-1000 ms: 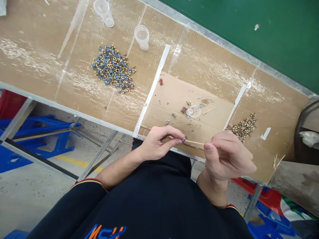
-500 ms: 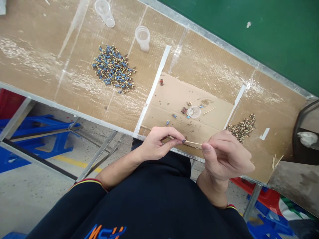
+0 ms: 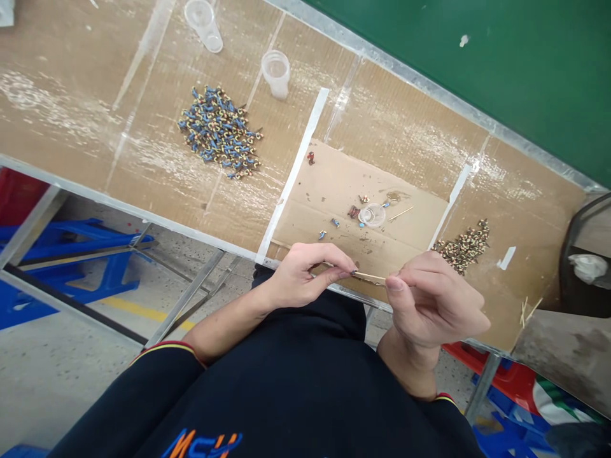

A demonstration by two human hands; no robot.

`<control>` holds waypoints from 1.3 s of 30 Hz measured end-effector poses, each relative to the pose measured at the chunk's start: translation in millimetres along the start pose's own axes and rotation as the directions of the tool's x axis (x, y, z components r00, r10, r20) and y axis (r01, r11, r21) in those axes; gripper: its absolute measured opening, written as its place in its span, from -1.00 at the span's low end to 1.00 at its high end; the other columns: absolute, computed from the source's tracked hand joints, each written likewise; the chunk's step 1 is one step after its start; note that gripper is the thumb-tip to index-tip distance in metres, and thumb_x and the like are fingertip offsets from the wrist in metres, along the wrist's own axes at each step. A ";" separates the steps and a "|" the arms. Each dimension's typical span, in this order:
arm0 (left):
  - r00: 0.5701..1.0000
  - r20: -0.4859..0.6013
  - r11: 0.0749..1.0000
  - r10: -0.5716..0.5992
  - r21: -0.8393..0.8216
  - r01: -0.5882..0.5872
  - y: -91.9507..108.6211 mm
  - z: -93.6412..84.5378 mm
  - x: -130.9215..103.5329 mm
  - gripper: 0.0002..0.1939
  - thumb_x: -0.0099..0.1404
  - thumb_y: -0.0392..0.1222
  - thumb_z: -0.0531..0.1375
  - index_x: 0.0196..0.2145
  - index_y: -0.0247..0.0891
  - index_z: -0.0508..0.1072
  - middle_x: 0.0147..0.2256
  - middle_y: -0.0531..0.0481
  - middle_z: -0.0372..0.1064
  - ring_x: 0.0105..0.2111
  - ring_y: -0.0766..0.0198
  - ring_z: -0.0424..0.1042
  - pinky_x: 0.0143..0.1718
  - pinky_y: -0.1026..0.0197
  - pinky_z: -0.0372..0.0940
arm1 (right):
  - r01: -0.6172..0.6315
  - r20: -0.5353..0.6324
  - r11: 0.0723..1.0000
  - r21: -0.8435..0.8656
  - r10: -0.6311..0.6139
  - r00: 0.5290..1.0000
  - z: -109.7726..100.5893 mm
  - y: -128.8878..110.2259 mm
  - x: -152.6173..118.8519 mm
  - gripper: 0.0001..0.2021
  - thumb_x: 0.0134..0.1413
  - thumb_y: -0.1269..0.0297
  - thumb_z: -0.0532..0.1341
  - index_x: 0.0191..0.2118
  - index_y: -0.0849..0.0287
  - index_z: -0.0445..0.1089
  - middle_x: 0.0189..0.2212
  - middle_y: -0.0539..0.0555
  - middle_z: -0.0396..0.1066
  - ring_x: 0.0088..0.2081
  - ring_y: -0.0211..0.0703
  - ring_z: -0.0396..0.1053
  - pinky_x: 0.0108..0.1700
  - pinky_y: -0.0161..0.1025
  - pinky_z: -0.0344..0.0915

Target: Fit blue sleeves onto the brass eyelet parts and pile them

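Note:
Between the thumb and forefinger of my left hand (image 3: 312, 272) is a tiny dark piece (image 3: 354, 273), mostly hidden by the fingertips. My right hand (image 3: 432, 299) pinches a thin wooden stick (image 3: 370, 275), whose far tip meets that piece. Both hands are over the table's near edge, in front of a cardboard sheet (image 3: 305, 197). On the sheet are a small clear cup (image 3: 372, 215), small blue pieces (image 3: 335, 223), dark red pieces (image 3: 353, 212), another wooden stick (image 3: 401, 214) and a small red-brown figure (image 3: 311, 158).
A heap of small blue and yellow figures (image 3: 217, 130) lies to the left, near two clear plastic cups (image 3: 275, 73). A pile of small brown pieces (image 3: 463, 248) is on the right. Several sticks (image 3: 525, 312) lie by the right corner. Blue stools (image 3: 71, 261) stand below.
Both hands keep almost the same pose, with the stick's tip still at the small piece. The view has shifted very slightly.

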State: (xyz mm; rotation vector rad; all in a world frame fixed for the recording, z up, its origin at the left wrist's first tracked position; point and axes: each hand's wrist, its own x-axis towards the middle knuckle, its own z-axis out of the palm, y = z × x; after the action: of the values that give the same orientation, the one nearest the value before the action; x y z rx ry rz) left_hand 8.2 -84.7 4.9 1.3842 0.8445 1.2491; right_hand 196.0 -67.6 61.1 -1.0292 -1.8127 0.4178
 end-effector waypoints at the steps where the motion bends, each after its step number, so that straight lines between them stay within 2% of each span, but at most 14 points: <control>1: 1.000 0.005 1.000 -0.001 0.007 0.001 -0.1 0.1 0.1 -0.88 0.49 -0.27 0.27 -0.24 -0.26 0.59 -0.27 -0.12 0.69 -0.26 0.24 0.70 -0.21 0.30 0.58 | 0.001 -0.002 1.000 0.005 -0.001 1.000 0.0 0.2 0.0 -0.83 0.21 0.51 0.36 -0.35 0.10 0.48 -0.56 -0.05 0.47 -0.57 -0.25 0.34 -0.53 -0.22 0.22; 7: 0.999 -0.009 0.999 0.053 0.003 -0.053 -1.4 0.3 0.5 -0.90 0.49 -0.32 0.27 -0.23 -0.28 0.58 -0.28 -0.11 0.68 -0.27 0.27 0.69 -0.22 0.35 0.55 | 0.021 -0.009 1.000 0.022 -0.021 1.000 0.2 1.9 0.9 -0.83 0.18 0.54 0.37 -0.33 0.12 0.49 -0.56 -0.05 0.47 -0.56 -0.26 0.33 -0.52 -0.23 0.21; 13: 0.999 -0.012 0.999 0.050 0.011 -0.049 -0.2 0.2 2.4 -0.90 0.48 -0.33 0.27 -0.24 -0.28 0.58 -0.29 -0.11 0.68 -0.28 0.27 0.69 -0.23 0.34 0.56 | 0.033 0.003 0.999 0.030 -0.033 0.999 -0.2 1.1 0.3 -0.85 0.17 0.54 0.37 -0.30 0.14 0.50 -0.54 -0.05 0.47 -0.55 -0.26 0.33 -0.51 -0.22 0.19; 17: 0.997 -0.033 0.997 0.066 -0.034 -0.067 -1.3 -0.3 1.7 -0.91 0.45 -0.37 0.29 -0.25 -0.29 0.58 -0.29 -0.13 0.67 -0.27 0.27 0.68 -0.23 0.35 0.55 | 0.008 -0.096 1.000 0.022 -0.006 0.995 -2.5 9.8 0.0 -0.90 0.24 0.44 0.35 -0.27 0.09 0.52 -0.55 -0.08 0.43 -0.56 -0.22 0.31 -0.49 -0.19 0.18; 19: 0.996 -0.049 0.994 0.069 -0.086 -0.073 -2.6 -0.9 0.8 -0.92 0.44 -0.38 0.30 -0.25 -0.29 0.58 -0.30 -0.14 0.67 -0.27 0.27 0.69 -0.23 0.35 0.56 | -0.017 -0.182 0.999 -0.037 0.010 0.983 -5.4 20.0 0.2 -0.91 0.27 0.37 0.35 -0.29 0.06 0.53 -0.56 -0.08 0.40 -0.55 -0.21 0.31 -0.48 -0.18 0.18; 21: 0.996 -0.064 0.986 0.060 -0.149 -0.069 -3.6 -1.8 -0.2 -0.93 0.43 -0.38 0.31 -0.25 -0.29 0.58 -0.30 -0.14 0.67 -0.28 0.26 0.69 -0.24 0.35 0.56 | -0.080 -0.216 0.991 -0.110 0.055 0.975 -8.5 32.5 0.0 -0.89 0.29 0.31 0.36 -0.32 0.04 0.55 -0.55 -0.07 0.41 -0.54 -0.21 0.31 -0.46 -0.18 0.19; 24: 0.996 -0.078 0.968 0.040 -0.243 -0.058 -3.8 -3.1 -0.7 -0.94 0.42 -0.37 0.33 -0.25 -0.28 0.59 -0.30 -0.13 0.67 -0.29 0.27 0.68 -0.27 0.35 0.56 | -0.189 -0.140 0.962 -0.199 0.163 0.977 -9.6 49.9 -1.8 -0.91 0.29 0.24 0.38 -0.29 0.04 0.59 -0.48 -0.04 0.49 -0.51 -0.21 0.34 -0.43 -0.19 0.23; 26: 0.996 -0.080 0.956 0.029 -0.288 -0.051 -3.1 -3.8 -0.4 -0.94 0.40 -0.37 0.35 -0.26 -0.28 0.59 -0.30 -0.12 0.67 -0.29 0.29 0.68 -0.27 0.36 0.56 | -0.212 -0.074 0.948 -0.237 0.200 0.977 -6.0 58.2 -3.7 -0.92 0.30 0.22 0.37 -0.25 0.04 0.61 -0.44 -0.02 0.53 -0.50 -0.23 0.35 -0.42 -0.21 0.26; 31: 0.998 -0.060 0.949 -0.007 -0.315 -0.012 -1.2 -5.3 -0.2 -0.92 0.38 -0.34 0.39 -0.31 -0.28 0.59 -0.30 -0.13 0.66 -0.31 0.28 0.67 -0.29 0.34 0.56 | -0.146 0.081 0.938 -0.316 0.180 0.980 9.3 67.7 -7.3 -0.90 0.34 0.25 0.33 -0.16 0.03 0.65 -0.38 -0.01 0.52 -0.48 -0.28 0.34 -0.39 -0.25 0.31; 34: 0.997 -0.079 0.952 -0.006 -0.306 -0.019 -0.5 -6.7 -0.9 -0.92 0.38 -0.35 0.38 -0.31 -0.28 0.59 -0.30 -0.12 0.65 -0.33 0.30 0.65 -0.29 0.34 0.56 | -0.143 0.124 0.937 -0.317 0.191 0.974 3.8 71.5 -7.4 -0.83 0.33 0.21 0.34 -0.02 0.01 0.63 -0.29 0.01 0.51 -0.46 -0.28 0.33 -0.36 -0.24 0.34; 35: 0.996 -0.090 0.953 -0.001 -0.301 -0.027 -0.5 -7.3 -1.2 -0.92 0.37 -0.36 0.38 -0.30 -0.27 0.59 -0.31 -0.11 0.65 -0.34 0.31 0.64 -0.29 0.35 0.55 | -0.156 0.089 0.935 -0.319 0.193 0.977 -3.0 73.6 -7.6 -0.79 0.33 0.17 0.34 0.02 0.00 0.62 -0.27 0.02 0.49 -0.44 -0.27 0.33 -0.35 -0.23 0.35; 37: 0.994 -0.107 0.955 0.004 -0.295 -0.036 -1.0 -8.7 -1.7 -0.91 0.36 -0.38 0.38 -0.30 -0.27 0.59 -0.32 -0.10 0.64 -0.34 0.32 0.64 -0.29 0.35 0.54 | -0.196 -0.096 0.920 -0.340 0.173 0.980 -23.4 79.4 -9.1 -0.75 0.34 0.10 0.32 0.02 0.02 0.62 -0.29 0.03 0.45 -0.40 -0.22 0.37 -0.34 -0.20 0.34; 39: 0.994 -0.113 0.953 0.001 -0.300 -0.035 -2.6 -10.0 -2.1 -0.91 0.35 -0.39 0.38 -0.30 -0.26 0.58 -0.32 -0.10 0.62 -0.35 0.32 0.63 -0.30 0.35 0.53 | -0.269 -0.342 0.884 -0.382 0.135 0.930 -49.3 86.7 -13.5 -0.71 0.33 0.03 0.31 -0.07 0.10 0.66 -0.34 0.07 0.43 -0.36 -0.14 0.41 -0.33 -0.16 0.31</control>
State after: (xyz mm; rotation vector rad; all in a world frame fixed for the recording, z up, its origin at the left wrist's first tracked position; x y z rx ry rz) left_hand -1.6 -83.9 1.0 1.0866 0.6833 1.4156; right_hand 281.4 -35.5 18.5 -1.5079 -1.5459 -0.0267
